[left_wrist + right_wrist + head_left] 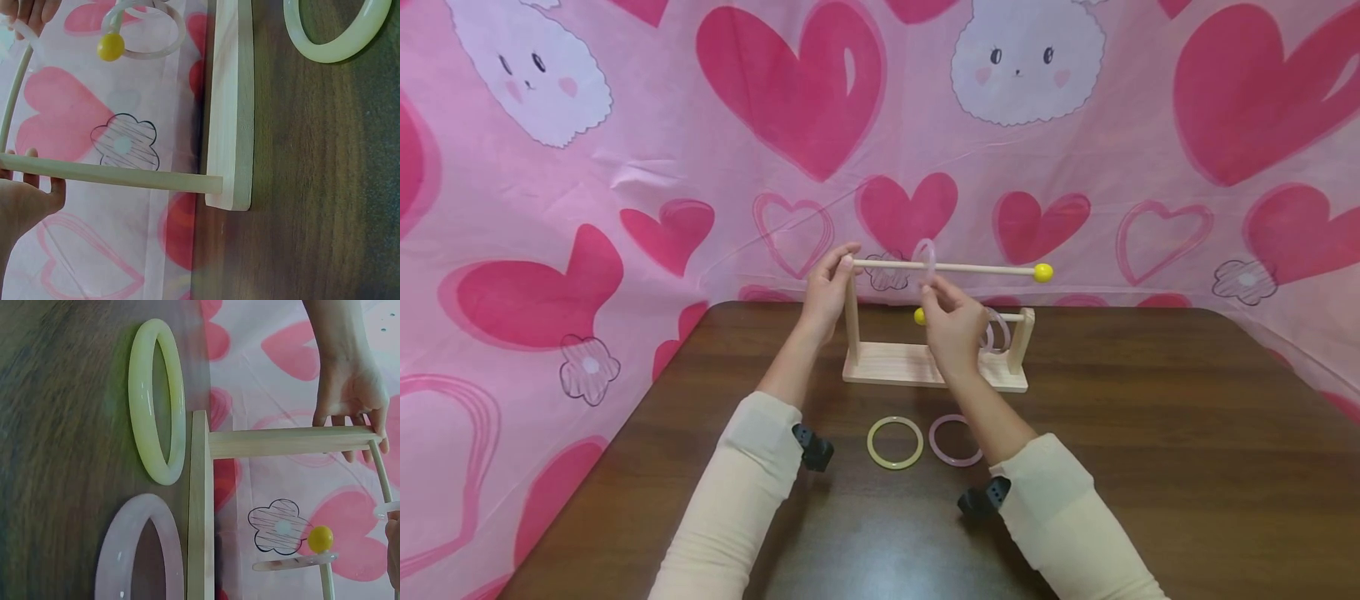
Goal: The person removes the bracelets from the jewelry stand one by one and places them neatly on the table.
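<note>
A wooden stand has a tall left post bearing a long upper rod with a yellow ball at its right end. My left hand grips the top of that post, thumb in front and fingers behind. A pale pink ring encircles the upper rod, its lower edge pinched by my right hand. On the shorter lower rod, ending in another yellow ball, hang pale rings, partly hidden behind the right hand.
In front of the stand, a yellow ring and a pink ring lie flat on the brown table, side by side below the forearms. A pink heart-printed cloth rises behind the table.
</note>
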Tool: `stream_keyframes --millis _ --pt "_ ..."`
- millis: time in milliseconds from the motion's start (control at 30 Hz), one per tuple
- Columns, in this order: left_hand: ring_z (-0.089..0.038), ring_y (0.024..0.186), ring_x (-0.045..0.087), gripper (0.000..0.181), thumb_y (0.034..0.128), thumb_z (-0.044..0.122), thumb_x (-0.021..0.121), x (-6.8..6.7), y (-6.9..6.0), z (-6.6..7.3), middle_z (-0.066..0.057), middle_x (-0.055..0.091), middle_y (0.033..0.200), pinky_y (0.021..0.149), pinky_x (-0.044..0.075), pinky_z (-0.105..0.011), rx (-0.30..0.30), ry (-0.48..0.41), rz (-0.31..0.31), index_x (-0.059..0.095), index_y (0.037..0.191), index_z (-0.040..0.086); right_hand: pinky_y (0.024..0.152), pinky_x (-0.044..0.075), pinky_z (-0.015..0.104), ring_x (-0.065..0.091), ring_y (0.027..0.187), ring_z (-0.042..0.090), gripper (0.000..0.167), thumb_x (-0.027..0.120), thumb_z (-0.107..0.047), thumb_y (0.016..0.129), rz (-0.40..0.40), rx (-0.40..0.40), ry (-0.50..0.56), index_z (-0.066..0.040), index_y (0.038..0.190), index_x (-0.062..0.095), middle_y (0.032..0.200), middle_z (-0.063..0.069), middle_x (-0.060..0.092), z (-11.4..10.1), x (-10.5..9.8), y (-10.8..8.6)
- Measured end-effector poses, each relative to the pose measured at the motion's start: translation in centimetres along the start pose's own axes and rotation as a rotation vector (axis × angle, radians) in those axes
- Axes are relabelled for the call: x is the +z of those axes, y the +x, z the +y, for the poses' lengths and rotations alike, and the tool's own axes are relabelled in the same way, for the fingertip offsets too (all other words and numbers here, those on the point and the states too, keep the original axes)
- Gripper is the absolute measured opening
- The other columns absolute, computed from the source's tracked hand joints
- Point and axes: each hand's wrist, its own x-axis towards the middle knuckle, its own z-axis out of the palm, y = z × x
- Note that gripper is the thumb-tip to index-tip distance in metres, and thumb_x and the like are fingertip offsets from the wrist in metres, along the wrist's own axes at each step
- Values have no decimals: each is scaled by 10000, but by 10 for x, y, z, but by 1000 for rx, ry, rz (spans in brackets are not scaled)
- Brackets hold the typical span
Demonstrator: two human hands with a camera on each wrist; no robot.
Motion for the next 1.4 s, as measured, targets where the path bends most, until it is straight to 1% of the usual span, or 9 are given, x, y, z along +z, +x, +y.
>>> stream_keyframes --millis 200,367,467,533,633,700,967,1300,1400 --pt "-237 996 557 307 984 137 434 1 1 -1 -102 527 1275 914 388 -339 4 3 -3 542 1245 17 555 486 155 644 665 93 163 649 -65 829 35 14 -10 -4 963 719 829 122 700 0 -7 3" --pt "-255 1002 558 306 983 136 436 1 2 0 -108 530 1267 900 396 -334 6 0 2 542 1244 14 538 498 178 611 621 -8 176 629 -25 838 49 57 20 40 988 696 875 179 685 -6 -13 3" --pt "-248 988 555 306 984 133 433 1 1 0 -121 539 1245 889 395 -327 11 0 -2 541 1244 13 556 491 162 632 659 15 177 623 -21 829 84 53 -15 46 975 699 862 175 687 -10 -16 3" --pt "-241 986 548 308 985 133 430 1 1 1 -128 540 1235 892 390 -328 11 4 -6 537 1247 12 638 459 134 646 717 33 178 637 -64 817 116 53 -68 3 961 718 846 131 697 -9 -19 3" --pt "-239 984 543 308 987 133 425 0 1 0 -146 532 1239 895 386 -331 13 3 -12 534 1246 8 711 470 195 661 765 83 185 655 -119 804 132 62 -74 -53 959 733 842 77 706 5 -21 7" --pt "-247 990 541 307 988 133 422 0 1 0 -164 519 1256 904 381 -338 13 5 -14 533 1244 7 734 474 201 668 792 126 194 652 -110 808 134 63 -56 -30 969 725 853 87 704 7 -23 8" --pt "-233 984 547 305 986 136 429 0 1 0 -139 534 1244 922 375 -344 3 11 -7 537 1244 15 563 470 132 639 712 20 188 630 -35 807 151 32 -5 12 969 713 858 123 698 13 -30 11" --pt "-213 973 544 310 984 123 430 -1 -1 0 -172 508 1279 918 376 -348 6 0 -12 530 1257 15 597 488 147 626 679 -13 190 627 -58 808 169 50 -30 20 958 715 845 139 696 11 -41 20" --pt "-205 969 542 308 985 120 429 -1 -1 0 -166 513 1274 917 375 -349 2 1 -10 528 1256 12 526 479 147 618 635 -18 183 629 -43 806 195 65 0 17 957 716 854 147 694 10 -43 23"
